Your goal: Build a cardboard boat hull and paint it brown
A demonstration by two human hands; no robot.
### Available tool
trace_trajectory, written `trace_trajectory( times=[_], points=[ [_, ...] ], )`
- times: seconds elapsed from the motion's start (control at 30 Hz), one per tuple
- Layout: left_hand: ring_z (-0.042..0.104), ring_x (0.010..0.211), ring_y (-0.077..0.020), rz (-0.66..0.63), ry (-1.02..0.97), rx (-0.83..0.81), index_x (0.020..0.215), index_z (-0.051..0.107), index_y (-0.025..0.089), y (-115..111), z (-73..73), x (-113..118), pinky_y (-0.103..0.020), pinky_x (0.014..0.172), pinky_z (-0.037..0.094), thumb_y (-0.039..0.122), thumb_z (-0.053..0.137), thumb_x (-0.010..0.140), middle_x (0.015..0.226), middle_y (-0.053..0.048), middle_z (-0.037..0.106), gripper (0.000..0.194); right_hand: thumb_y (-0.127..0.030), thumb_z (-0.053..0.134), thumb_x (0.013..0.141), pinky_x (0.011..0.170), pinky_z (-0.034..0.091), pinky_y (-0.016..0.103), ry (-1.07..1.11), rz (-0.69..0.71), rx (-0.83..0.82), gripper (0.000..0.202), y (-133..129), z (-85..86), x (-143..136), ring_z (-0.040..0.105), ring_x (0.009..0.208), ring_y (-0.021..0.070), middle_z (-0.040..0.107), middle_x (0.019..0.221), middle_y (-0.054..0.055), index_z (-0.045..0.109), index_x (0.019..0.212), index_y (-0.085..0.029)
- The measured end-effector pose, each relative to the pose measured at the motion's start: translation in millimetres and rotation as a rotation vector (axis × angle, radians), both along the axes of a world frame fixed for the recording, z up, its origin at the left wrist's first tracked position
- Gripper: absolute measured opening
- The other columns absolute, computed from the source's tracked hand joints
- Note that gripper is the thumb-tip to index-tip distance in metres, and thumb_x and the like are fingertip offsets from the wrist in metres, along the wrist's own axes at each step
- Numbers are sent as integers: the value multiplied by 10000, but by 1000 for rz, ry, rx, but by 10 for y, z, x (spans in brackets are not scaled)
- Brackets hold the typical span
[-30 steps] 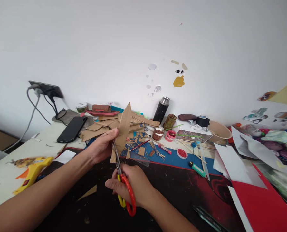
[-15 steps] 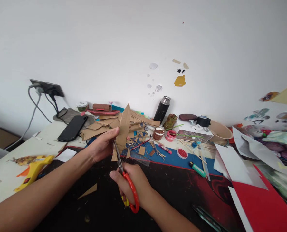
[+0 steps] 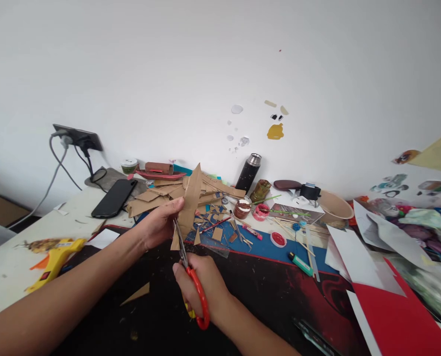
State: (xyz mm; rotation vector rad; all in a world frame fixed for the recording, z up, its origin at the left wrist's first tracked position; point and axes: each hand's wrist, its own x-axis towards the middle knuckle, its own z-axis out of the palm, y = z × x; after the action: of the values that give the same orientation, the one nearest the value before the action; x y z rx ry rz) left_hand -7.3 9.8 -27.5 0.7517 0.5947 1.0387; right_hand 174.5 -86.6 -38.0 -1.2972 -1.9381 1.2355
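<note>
A pointed strip of brown cardboard [image 3: 191, 202] stands tilted upward in my left hand [image 3: 164, 222], pinched between thumb and fingers along its left edge. My right hand [image 3: 201, 282] is wrapped round the handles of a pair of scissors [image 3: 200, 296], red on one loop and yellow on the other. The blades reach up to the lower end of the cardboard, where a narrow sliver splits off at the left. Fingers of my left hand behind the cardboard are hidden. A cut cardboard triangle [image 3: 136, 293] lies on the black mat below.
Behind my hands is a heap of cardboard scraps [image 3: 149, 196]. A yellow glue gun [image 3: 55, 262] and a black phone [image 3: 114, 198] lie left. Paint jars [image 3: 242, 209], a black flask [image 3: 248, 174], a green-cased cutter [image 3: 301, 264] and red paper [image 3: 398, 311] are right.
The scissor handles have moved slightly left and the blades look closer together at the cardboard's lower edge. My left hand keeps its hold. The whole view has shifted slightly.
</note>
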Motion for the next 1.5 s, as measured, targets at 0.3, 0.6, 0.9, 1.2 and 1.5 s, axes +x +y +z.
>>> trace_trajectory(
  times=[0.3, 0.6, 0.9, 1.2, 1.5],
  points=[
    [850, 912, -305, 128, 36, 37, 1263, 817, 161, 125, 229, -353, -348, 766, 699, 467, 956, 810, 1112, -162, 886, 564, -299, 679, 951, 556, 327, 233, 43, 93, 67, 327, -90, -23, -48, 417, 512, 105, 454, 569, -61, 489, 694, -227],
    [831, 791, -276, 272, 75, -69, 1255, 813, 113, 126, 315, -252, -333, 690, 688, 423, 747, 1000, 984, -170, 874, 407, -583, 653, 1058, 561, 454, 227, 130, -40, -128, 403, 218, -49, 198, 586, 492, 146, 569, 549, -53, 612, 884, -222],
    [754, 606, -212, 366, 5, -208, 1131, 820, 109, 16, 536, -106, -273, 548, 632, 347, 556, 1106, 767, -114, 815, 356, -587, 740, 1031, 623, 486, 256, -41, -12, -49, 372, 244, -52, 246, 666, 575, 176, 652, 615, -27, 736, 990, -218],
    [700, 614, -193, 293, 138, -46, 1034, 818, 130, 35, 433, -199, -249, 579, 606, 428, 679, 1043, 782, -110, 788, 328, -588, 730, 1044, 596, 461, 252, -57, 44, -87, 368, 265, 7, 264, 641, 517, 160, 631, 589, -51, 732, 1064, -220],
    [674, 605, -196, 178, 207, 10, 1094, 788, 105, -81, 499, -128, -254, 548, 574, 419, 691, 1032, 792, -107, 776, 335, -681, 813, 950, 747, 455, 301, -350, 9, 160, 498, 264, 162, 278, 740, 890, 273, 773, 912, 81, 718, 1071, -207]
  ],
)
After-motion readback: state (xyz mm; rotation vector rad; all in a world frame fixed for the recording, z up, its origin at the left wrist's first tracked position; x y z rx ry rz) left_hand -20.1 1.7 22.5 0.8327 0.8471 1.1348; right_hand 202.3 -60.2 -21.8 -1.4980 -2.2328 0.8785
